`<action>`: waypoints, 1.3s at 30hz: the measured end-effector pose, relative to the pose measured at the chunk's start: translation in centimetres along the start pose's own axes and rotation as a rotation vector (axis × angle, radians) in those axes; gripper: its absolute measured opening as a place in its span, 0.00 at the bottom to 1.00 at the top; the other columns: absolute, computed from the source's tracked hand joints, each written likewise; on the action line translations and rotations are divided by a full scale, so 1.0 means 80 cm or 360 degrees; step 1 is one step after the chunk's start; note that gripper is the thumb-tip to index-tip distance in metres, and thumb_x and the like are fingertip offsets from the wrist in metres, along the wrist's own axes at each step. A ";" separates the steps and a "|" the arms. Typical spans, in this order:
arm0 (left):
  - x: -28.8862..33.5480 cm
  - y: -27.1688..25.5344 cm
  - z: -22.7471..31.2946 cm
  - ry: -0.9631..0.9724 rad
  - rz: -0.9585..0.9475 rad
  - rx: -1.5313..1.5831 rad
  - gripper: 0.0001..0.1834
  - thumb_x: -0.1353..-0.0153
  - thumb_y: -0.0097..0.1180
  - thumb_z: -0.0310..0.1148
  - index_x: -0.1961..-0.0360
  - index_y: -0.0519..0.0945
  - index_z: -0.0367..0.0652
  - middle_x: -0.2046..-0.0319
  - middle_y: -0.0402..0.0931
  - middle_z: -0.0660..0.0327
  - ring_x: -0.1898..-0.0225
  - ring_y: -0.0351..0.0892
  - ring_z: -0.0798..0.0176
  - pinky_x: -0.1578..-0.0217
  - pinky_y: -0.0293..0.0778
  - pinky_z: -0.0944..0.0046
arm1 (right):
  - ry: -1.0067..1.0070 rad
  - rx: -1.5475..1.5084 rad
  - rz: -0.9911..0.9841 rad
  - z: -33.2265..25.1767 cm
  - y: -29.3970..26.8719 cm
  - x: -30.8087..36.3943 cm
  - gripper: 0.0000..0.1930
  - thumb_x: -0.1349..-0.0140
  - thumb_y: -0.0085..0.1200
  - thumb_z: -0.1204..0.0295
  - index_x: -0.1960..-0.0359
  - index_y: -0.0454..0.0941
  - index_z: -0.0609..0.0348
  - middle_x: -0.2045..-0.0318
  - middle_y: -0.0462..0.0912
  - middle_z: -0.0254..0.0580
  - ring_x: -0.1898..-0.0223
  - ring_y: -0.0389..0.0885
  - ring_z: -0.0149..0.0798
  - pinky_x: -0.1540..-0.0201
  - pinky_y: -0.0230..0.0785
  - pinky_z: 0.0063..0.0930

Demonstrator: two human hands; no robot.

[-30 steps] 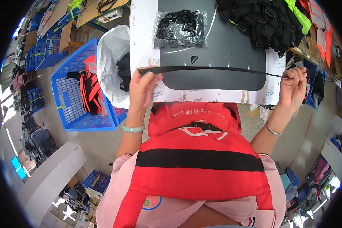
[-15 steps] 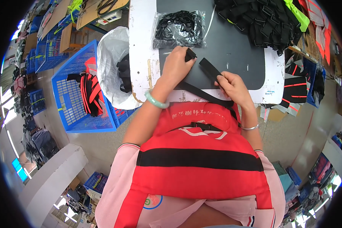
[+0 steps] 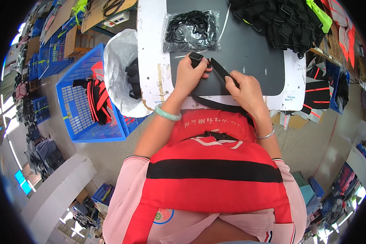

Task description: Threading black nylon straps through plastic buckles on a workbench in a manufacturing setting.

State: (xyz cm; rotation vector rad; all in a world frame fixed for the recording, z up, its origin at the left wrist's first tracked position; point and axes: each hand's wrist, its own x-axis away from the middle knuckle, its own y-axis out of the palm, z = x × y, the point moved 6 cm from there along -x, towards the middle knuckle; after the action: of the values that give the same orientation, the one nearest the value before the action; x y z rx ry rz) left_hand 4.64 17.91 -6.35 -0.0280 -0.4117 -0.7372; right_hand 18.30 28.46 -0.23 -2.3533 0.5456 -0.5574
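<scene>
Over the near part of the dark table mat, my left hand [image 3: 187, 77] is closed around a black plastic buckle [image 3: 196, 58]. My right hand [image 3: 245, 90] pinches a black webbing strap [image 3: 219, 70]. The strap's end points up and left, close beside the buckle; whether it touches the buckle I cannot tell. Below both hands, a further length of black webbing [image 3: 219, 103] sags along the table's near edge. Beyond my left hand lies a clear plastic bag [image 3: 193, 34] with small black parts in it.
A heap of black straps with buckles [image 3: 282, 24] covers the far right of the table [image 3: 152, 77]. To the left stand a white sack [image 3: 120, 61] and a blue crate [image 3: 65, 101] with red and black pieces. Striped pieces [image 3: 317, 93] lie at the right.
My left hand has turned, so the buckle shows more. My right hand has shifted slightly left and up, its grip nearer the strap's end, which now sits closer to the buckle.
</scene>
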 end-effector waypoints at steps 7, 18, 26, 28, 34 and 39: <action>0.021 0.030 0.025 0.0194 -0.0028 -0.0136 0.05 0.42 0.55 0.27 0.68 0.73 0.36 0.75 0.77 0.63 0.76 0.78 0.73 0.79 0.74 0.74 | -0.0236 0.0211 0.0155 -0.022 0.014 -0.019 0.11 0.39 0.46 0.65 0.70 0.72 0.60 0.82 0.77 0.53 0.76 0.77 0.57 0.71 0.68 0.48; 0.038 0.028 0.041 0.0300 -0.0005 0.0061 0.05 0.42 0.58 0.26 0.69 0.76 0.35 0.74 0.77 0.64 0.73 0.76 0.75 0.74 0.77 0.73 | -0.0226 0.0196 0.0271 -0.028 0.005 -0.013 0.09 0.39 0.47 0.66 0.71 0.72 0.59 0.85 0.76 0.50 0.80 0.77 0.55 0.75 0.68 0.46; 0.054 0.011 0.044 0.0057 -0.0131 0.0164 0.08 0.42 0.58 0.26 0.63 0.79 0.34 0.70 0.79 0.62 0.70 0.78 0.73 0.71 0.77 0.74 | -0.0356 0.0167 0.0183 -0.045 0.008 0.002 0.08 0.39 0.47 0.67 0.71 0.72 0.58 0.84 0.76 0.50 0.80 0.77 0.54 0.76 0.69 0.45; 0.060 0.008 0.041 -0.0038 -0.0117 0.0047 0.11 0.42 0.58 0.25 0.57 0.78 0.34 0.68 0.79 0.62 0.67 0.79 0.70 0.65 0.78 0.72 | -0.0402 0.0153 0.0196 -0.048 0.006 0.003 0.08 0.39 0.47 0.67 0.70 0.72 0.58 0.84 0.76 0.50 0.80 0.77 0.54 0.76 0.68 0.45; 0.070 0.008 0.029 -0.0003 -0.0196 0.0124 0.13 0.42 0.58 0.24 0.56 0.78 0.33 0.66 0.79 0.61 0.67 0.79 0.70 0.64 0.77 0.73 | -0.0324 0.0217 0.0075 -0.041 0.017 0.005 0.08 0.39 0.47 0.67 0.68 0.73 0.58 0.83 0.77 0.50 0.78 0.78 0.54 0.75 0.69 0.45; 0.076 0.007 0.040 -0.0050 -0.0286 0.0056 0.12 0.42 0.57 0.24 0.55 0.78 0.33 0.63 0.79 0.59 0.66 0.80 0.70 0.63 0.77 0.72 | -0.0299 0.0111 0.0081 -0.043 0.018 0.009 0.09 0.38 0.46 0.66 0.68 0.74 0.58 0.84 0.76 0.50 0.79 0.77 0.55 0.74 0.69 0.47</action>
State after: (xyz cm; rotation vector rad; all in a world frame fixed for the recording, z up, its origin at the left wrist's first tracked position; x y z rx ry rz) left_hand 7.95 14.90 -1.08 0.0310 -0.4615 -0.9070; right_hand 16.75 25.42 1.40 -2.2890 0.4906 -0.3227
